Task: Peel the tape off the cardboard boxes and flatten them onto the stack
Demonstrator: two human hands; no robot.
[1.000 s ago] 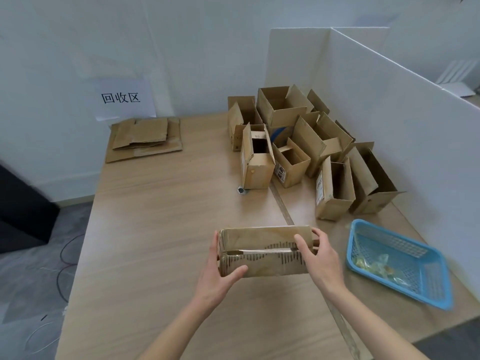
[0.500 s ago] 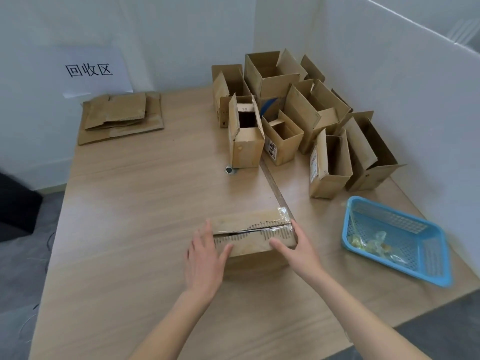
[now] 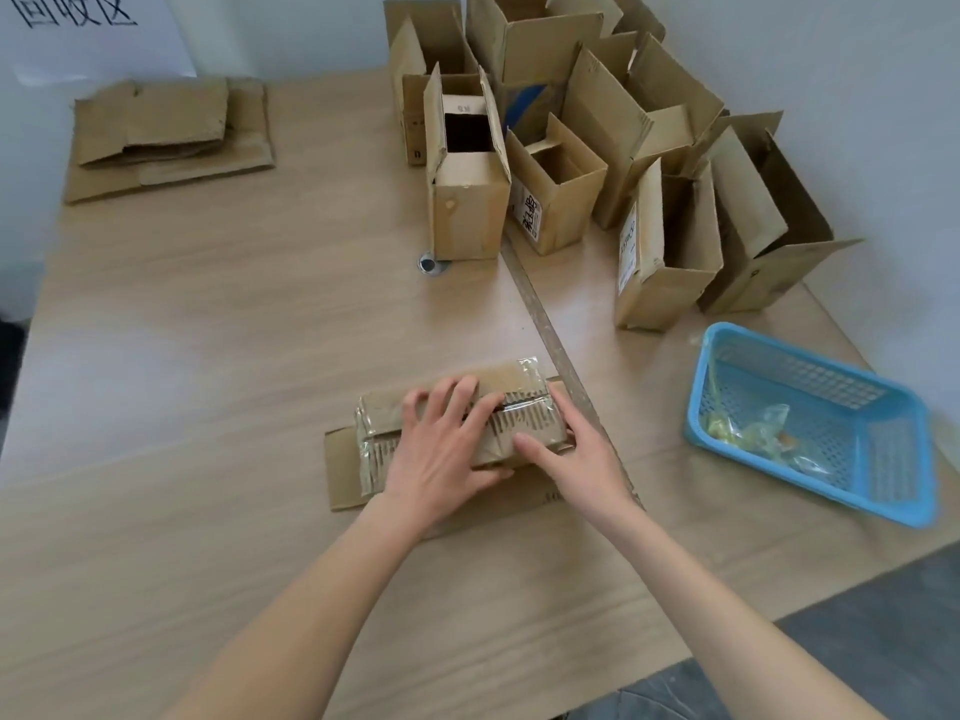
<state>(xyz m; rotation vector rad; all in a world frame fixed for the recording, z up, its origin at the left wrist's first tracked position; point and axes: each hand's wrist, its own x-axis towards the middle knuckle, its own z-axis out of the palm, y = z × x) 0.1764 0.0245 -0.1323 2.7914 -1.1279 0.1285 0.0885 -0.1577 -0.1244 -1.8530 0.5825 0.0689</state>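
A taped brown cardboard box [image 3: 457, 433] is found near the middle of the wooden worktop [image 3: 208, 330], pressed partly flat, with clear tape visible along its seam and ends. The left hand [image 3: 441, 449] lies spread on its top with straight fingers, gripping nothing. The right hand [image 3: 576, 459] rests against the box's right end, fingers extended; no pinch on the tape is seen. A stack of flattened cardboard sheets [image 3: 166, 137] is noted at the far left. Several open upright cardboard boxes [image 3: 571, 148] are grouped at the far right, judged unprocessed. Crumpled tape scraps [image 3: 748, 433] lie in the blue plastic basket [image 3: 883, 491]. The greater part of the task is judged outstanding.
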